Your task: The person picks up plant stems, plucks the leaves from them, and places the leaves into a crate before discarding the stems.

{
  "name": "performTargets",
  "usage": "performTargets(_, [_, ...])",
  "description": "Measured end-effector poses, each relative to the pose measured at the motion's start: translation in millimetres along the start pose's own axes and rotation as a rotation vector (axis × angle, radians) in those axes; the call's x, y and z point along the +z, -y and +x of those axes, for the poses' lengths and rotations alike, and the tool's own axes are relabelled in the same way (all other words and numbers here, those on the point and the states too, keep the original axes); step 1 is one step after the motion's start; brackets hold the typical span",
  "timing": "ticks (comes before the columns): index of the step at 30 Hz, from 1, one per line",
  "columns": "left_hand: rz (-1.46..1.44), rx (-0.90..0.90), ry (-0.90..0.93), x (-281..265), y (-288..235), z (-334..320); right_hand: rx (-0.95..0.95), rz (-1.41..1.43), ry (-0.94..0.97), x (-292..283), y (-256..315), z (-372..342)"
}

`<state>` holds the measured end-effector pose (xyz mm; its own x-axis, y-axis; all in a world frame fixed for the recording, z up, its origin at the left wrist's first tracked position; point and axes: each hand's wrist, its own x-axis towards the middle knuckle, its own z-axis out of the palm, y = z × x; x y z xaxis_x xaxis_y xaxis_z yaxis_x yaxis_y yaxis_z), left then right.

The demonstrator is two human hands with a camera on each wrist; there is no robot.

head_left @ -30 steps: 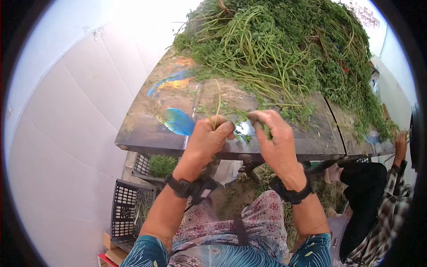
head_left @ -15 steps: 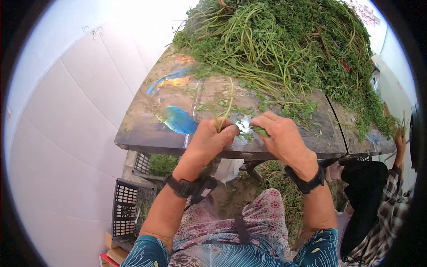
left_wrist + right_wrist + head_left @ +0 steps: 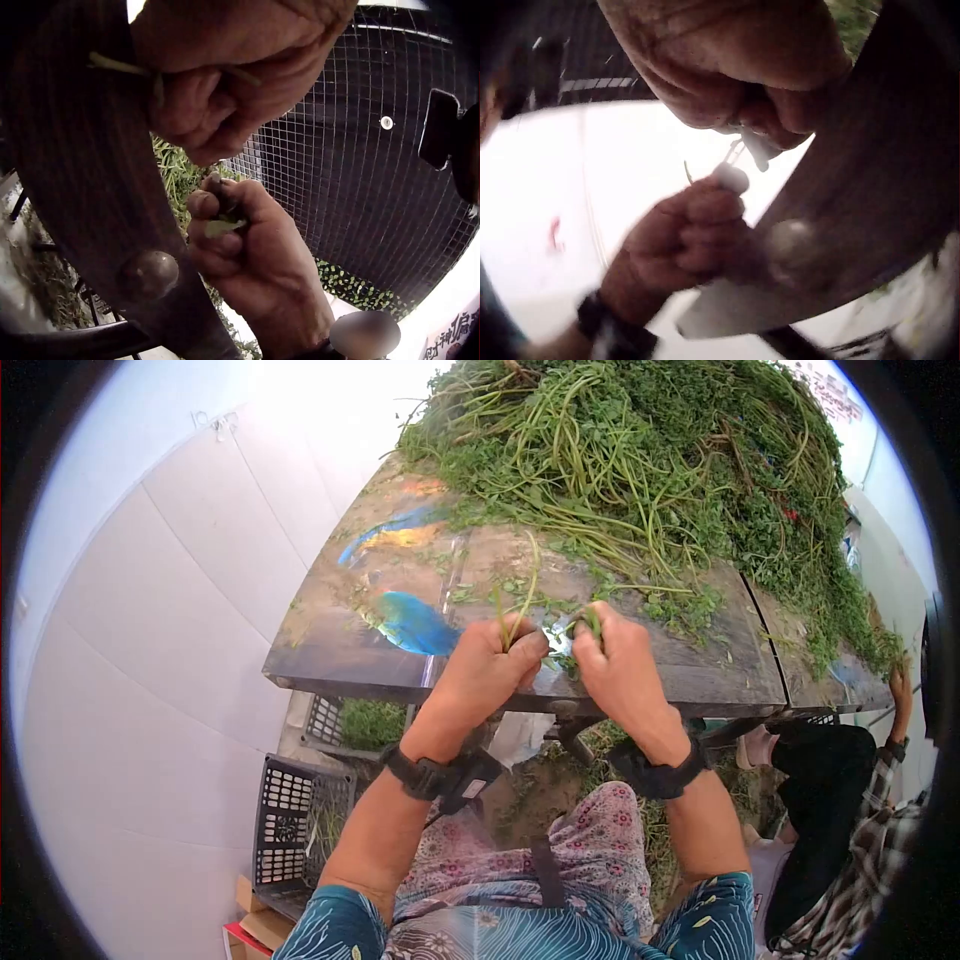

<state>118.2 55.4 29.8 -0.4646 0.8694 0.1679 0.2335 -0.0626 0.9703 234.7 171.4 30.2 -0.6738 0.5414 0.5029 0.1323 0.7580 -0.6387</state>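
Observation:
My left hand [image 3: 485, 675] grips a long thin green stem [image 3: 532, 582] that rises from between thumb and curled fingers, over the table's front edge. Close on its right, my right hand [image 3: 622, 665] pinches a small leafy sprig [image 3: 594, 623] between thumb and fingers. In the left wrist view a leaf [image 3: 223, 227] sticks out of the right hand's fingers. The fingertips of both hands face each other with a narrow gap. In the right wrist view a thin strand spans the space between them. Behind the hands lies a large heap of leafy green stems [image 3: 620, 470].
Leaf scraps litter the dark wooden table [image 3: 350, 670], which has a seam at right. Black plastic crates [image 3: 285, 820] stand below at left, one holding greens [image 3: 372, 722]. Another person's hand [image 3: 900, 685] is at the far right edge, near the heap. Plant waste covers the floor.
The right hand has turned and come back closer to the left after being farther right half a second ago. The left hand keeps its hold on the stem, slightly farther right.

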Motion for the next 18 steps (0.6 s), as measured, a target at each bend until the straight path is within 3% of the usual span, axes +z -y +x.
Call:
performTargets(3, [-0.119, -0.058, 0.019, -5, 6, 0, -0.077, -0.399, -0.089, -12, -27, 10])
performTargets(7, [-0.314, -0.076, -0.052, -2, 6, 0, 0.242, 0.284, 0.049, -34, -26, 4])
performTargets(10, [-0.39, -0.067, -0.073, 1, 7, 1, 0.222, 0.177, 0.164, -30, -13, 0])
performTargets(14, [-0.462, -0.069, -0.102, -3, 6, -6, -0.192, -0.197, 0.128, -6, -10, -6])
performTargets(18, [-0.744, -0.067, -0.017, -21, 6, -16, -0.14, -0.194, 0.158, 7, -7, -4])
